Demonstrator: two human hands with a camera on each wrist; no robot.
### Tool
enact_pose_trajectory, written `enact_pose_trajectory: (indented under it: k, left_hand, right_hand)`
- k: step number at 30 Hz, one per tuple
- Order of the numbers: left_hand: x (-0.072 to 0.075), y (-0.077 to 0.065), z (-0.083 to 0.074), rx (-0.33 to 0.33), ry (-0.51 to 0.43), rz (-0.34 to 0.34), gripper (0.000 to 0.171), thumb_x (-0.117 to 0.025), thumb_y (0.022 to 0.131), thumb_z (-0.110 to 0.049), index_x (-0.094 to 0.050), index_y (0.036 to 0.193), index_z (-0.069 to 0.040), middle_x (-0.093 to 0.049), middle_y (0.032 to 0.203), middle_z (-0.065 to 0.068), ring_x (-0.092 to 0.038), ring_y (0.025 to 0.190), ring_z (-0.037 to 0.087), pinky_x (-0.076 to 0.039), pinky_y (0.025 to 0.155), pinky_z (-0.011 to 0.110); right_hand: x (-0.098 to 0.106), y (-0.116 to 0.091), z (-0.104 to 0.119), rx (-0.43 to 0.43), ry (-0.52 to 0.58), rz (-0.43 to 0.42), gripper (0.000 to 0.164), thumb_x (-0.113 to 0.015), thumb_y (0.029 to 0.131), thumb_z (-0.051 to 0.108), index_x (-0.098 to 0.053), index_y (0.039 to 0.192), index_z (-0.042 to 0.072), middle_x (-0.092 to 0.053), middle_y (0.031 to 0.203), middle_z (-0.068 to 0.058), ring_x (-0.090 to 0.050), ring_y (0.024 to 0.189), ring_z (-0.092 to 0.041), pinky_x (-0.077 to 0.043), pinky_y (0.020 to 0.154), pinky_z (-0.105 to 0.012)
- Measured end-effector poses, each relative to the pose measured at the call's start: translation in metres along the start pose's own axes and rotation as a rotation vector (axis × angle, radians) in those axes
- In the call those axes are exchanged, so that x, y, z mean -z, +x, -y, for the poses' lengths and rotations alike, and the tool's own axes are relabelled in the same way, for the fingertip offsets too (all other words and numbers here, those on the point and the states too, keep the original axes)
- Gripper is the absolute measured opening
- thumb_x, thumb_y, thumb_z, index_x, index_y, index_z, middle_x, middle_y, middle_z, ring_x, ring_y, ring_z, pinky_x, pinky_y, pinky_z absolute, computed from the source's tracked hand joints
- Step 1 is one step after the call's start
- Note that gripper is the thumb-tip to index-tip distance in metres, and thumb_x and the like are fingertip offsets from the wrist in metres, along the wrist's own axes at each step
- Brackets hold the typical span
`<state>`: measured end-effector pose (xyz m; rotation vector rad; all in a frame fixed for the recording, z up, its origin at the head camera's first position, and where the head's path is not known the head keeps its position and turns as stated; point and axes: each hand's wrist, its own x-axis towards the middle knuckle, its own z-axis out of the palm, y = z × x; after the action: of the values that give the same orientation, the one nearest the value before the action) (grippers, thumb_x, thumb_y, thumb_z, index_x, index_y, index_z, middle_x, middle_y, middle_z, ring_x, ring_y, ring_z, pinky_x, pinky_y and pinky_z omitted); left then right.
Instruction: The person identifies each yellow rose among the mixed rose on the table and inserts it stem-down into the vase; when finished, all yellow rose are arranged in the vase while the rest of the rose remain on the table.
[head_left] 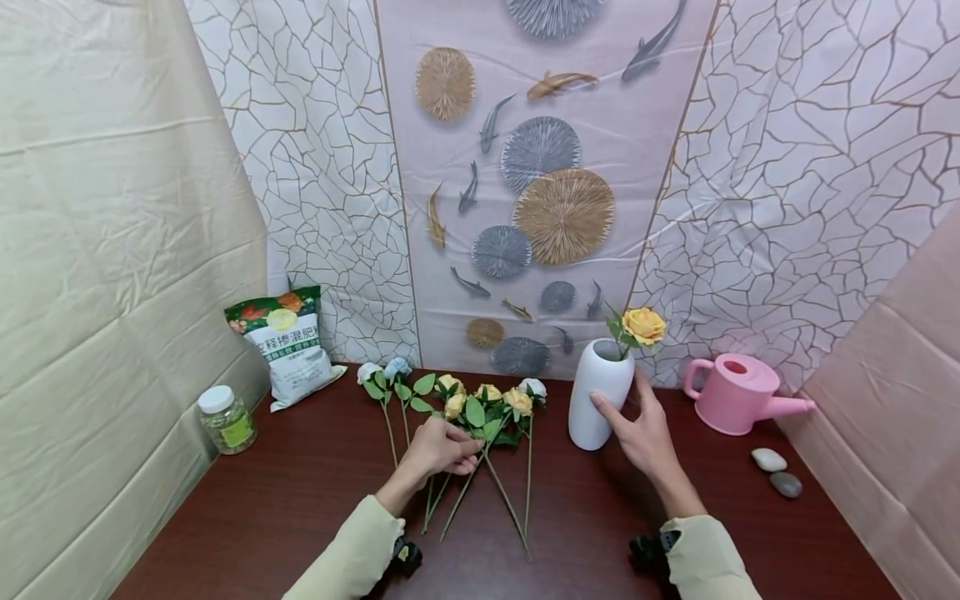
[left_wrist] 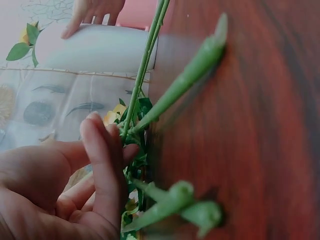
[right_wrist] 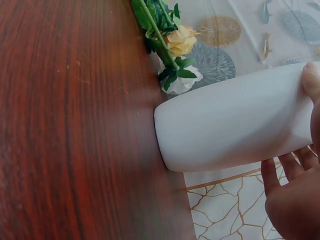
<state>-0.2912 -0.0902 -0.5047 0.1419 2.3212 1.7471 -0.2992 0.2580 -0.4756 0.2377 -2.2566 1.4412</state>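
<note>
My left hand (head_left: pixel 438 447) pinches a green stem (left_wrist: pixel 145 65) among the artificial roses lying on the table. Several yellow roses (head_left: pixel 517 401) lie around it, with a white one (head_left: pixel 533 387) on their right. Which bloom the pinched stem belongs to is hard to tell. With its thumb in front and fingers along the side, my right hand (head_left: pixel 647 431) holds the upright white vase (head_left: pixel 600 400). One yellow rose (head_left: pixel 643 326) stands in that vase, leaning right over the rim. Farther left lie a white flower (head_left: pixel 367 372) and a blue flower (head_left: pixel 397 368).
A pink watering can (head_left: pixel 738 396) stands at the right, with a white stone (head_left: pixel 768 459) and a grey stone (head_left: pixel 786 484) before it. At the left are a fertilizer bag (head_left: pixel 292 354) and a white-lidded jar (head_left: pixel 227 423). Patterned cloth (head_left: pixel 450 333) hangs behind the dark table (head_left: pixel 300 500).
</note>
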Motion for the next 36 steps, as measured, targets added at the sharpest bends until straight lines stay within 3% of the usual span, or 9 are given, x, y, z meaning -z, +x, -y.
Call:
enact_pose_trajectory:
  k: [8,11,15,20,25,30,36]
  left_hand:
    - [-0.003,0.002,0.002,0.055,-0.109,0.008,0.024,-0.078,0.089,-0.023,-0.078,0.099,-0.001,-0.077,0.078,0.013,-0.073,0.061,0.013,-0.063,0.061,0.029]
    - [-0.007,0.003,0.002,0.059,-0.125,0.008,0.024,-0.078,0.09,-0.024,-0.078,0.098,-0.001,-0.076,0.077,0.012,-0.073,0.061,0.014,-0.063,0.061,0.03]
    - [-0.011,0.004,-0.002,0.062,-0.127,0.004,0.022,-0.077,0.09,-0.022,-0.078,0.097,-0.001,-0.076,0.076,0.012,-0.073,0.06,0.014,-0.063,0.061,0.03]
    - [-0.011,0.004,-0.006,0.057,-0.153,-0.005,0.027,-0.079,0.089,-0.025,-0.077,0.1,-0.001,-0.076,0.078,0.013,-0.074,0.062,0.015,-0.063,0.063,0.031]
    - [-0.009,0.002,-0.015,0.001,-0.177,0.001,0.035,-0.077,0.091,-0.028,-0.073,0.11,0.001,-0.076,0.09,0.019,-0.076,0.071,0.021,-0.064,0.067,0.033]
    - [-0.007,-0.005,-0.027,-0.097,-0.158,-0.001,0.033,-0.071,0.095,-0.027,-0.069,0.114,0.0,-0.071,0.104,0.022,-0.076,0.088,0.033,-0.064,0.073,0.037]
    - [-0.005,-0.014,-0.046,-0.185,-0.145,-0.021,0.032,-0.065,0.1,-0.026,-0.063,0.119,0.0,-0.075,0.103,0.019,-0.074,0.096,0.04,-0.063,0.08,0.039]
  right_hand:
    - [0.001,0.0,-0.002,-0.016,-0.003,0.005,0.079,-0.075,0.091,0.036,-0.03,0.156,0.033,-0.054,0.145,-0.005,-0.052,0.132,-0.018,-0.041,0.098,-0.008]
    - [0.002,0.0,0.003,-0.027,-0.002,0.013,0.081,-0.075,0.091,0.037,-0.029,0.158,0.029,-0.053,0.147,-0.007,-0.051,0.134,-0.02,-0.045,0.106,-0.025]
    - [0.004,0.0,0.004,-0.036,-0.003,0.015,0.083,-0.075,0.091,0.036,-0.028,0.159,0.025,-0.05,0.149,-0.009,-0.049,0.137,-0.022,-0.043,0.111,-0.044]
    - [0.005,0.0,-0.002,-0.032,0.002,0.009,0.083,-0.075,0.091,0.037,-0.028,0.158,0.029,-0.05,0.149,-0.008,-0.049,0.137,-0.023,-0.042,0.112,-0.052]
    - [0.005,0.001,-0.002,-0.023,-0.02,0.006,0.082,-0.074,0.092,0.038,-0.027,0.158,0.031,-0.052,0.148,-0.008,-0.051,0.134,-0.023,-0.045,0.109,-0.048]
    - [0.005,0.0,-0.003,-0.034,-0.04,0.006,0.08,-0.074,0.092,0.039,-0.028,0.158,0.031,-0.053,0.147,-0.007,-0.053,0.133,-0.022,-0.047,0.107,-0.04]
    - [0.002,0.0,-0.002,-0.022,-0.011,0.014,0.083,-0.075,0.091,0.04,-0.027,0.158,0.03,-0.05,0.149,-0.009,-0.049,0.136,-0.024,-0.042,0.112,-0.053]
